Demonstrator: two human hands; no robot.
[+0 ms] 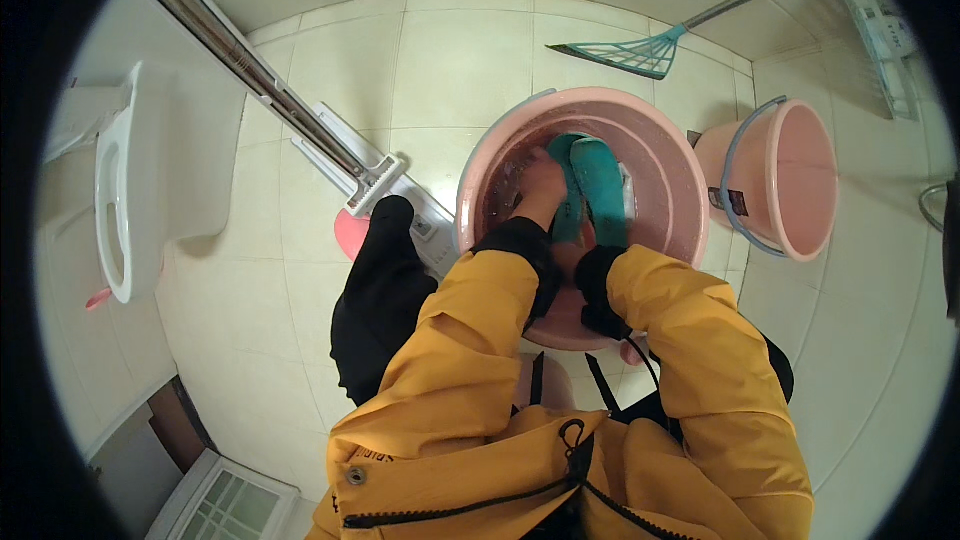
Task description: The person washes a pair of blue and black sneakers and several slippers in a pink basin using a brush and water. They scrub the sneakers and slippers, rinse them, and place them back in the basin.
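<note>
A pair of wet green shoes or slippers, one on the left [570,185] and one on the right [602,185], lies lengthwise inside a pink round tub [668,155]. My left hand [543,180] is closed beside the upper part of the left shoe; what its fingers hold, if anything, is hidden. At the near end of the shoes, my right hand [570,257] is closed around the lower end of the left one, partly covered by my dark cuff. Water with some suds shows at the tub's left side. Something small and white [627,190] shows beside the right shoe.
A pink bucket [805,180] with a grey handle stands right of the tub. A green slotted tool [630,55] on a long handle leans behind. Left are a flat mop [375,180] and a white basin [115,190]. My black-clad leg [375,310] is beside the tub.
</note>
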